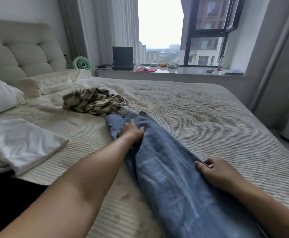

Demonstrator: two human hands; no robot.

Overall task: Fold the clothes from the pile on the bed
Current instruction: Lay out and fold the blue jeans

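Jeans [166, 169]: faded blue denim, stretched lengthwise down the bed [209, 114] – frayed hems at the far end.
Left hand [131, 131]: grip bunching denim near the hems.
Right hand [216, 170]: grip pinching the jeans' right edge.
Plaid shirt [94, 102]: crumpled heap just beyond the hems.
White cloth [20, 143]: folded, left – pillows [1, 95] behind.

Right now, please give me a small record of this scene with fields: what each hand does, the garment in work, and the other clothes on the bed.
left hand: left hand grips the jeans near their far end
right hand: right hand pinches the jeans' right edge
garment in work: blue jeans, laid lengthwise on the bed
waiting: crumpled plaid garment beyond the jeans
folded: white cloth at left
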